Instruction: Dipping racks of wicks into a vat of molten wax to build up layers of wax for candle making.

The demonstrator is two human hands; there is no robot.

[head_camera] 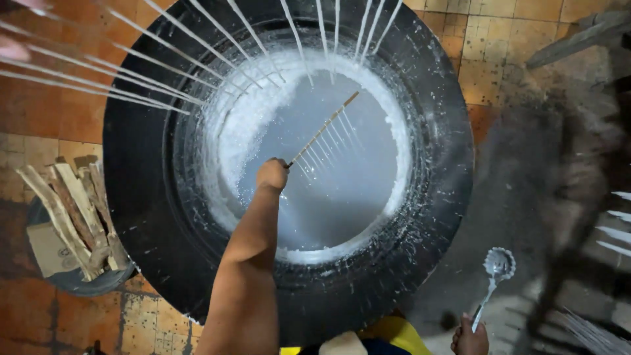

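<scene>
Reaching out over a big black round vat [131, 164], the person's left hand [271, 175] is closed tight around the near end of a thin wooden rod [323, 129]. The rod runs up and to the right from the fist, out over the pale liquid [328, 197] that fills the vat's middle, and a row of thin white strands [332, 141] hangs from it side by side, pointing down toward the liquid. So the rod lies beyond the grip, with only its lower end hidden in the fingers and its far tip free above the surface. A crust of white build-up [240, 121] rings the liquid, thickest on the left side of the inner wall. The right hand [469, 338], low at the bottom edge of the view and well apart from the vat's opening, is wrapped around the handle of a metal ladle [497, 268] whose bowl points upward over the dark floor. More white-coated strands [98, 82] fan in from the top left, over the vat's rim. To the left of the vat stands a container with split pieces of wood [72, 213] on the orange tiled floor [39, 118].
</scene>
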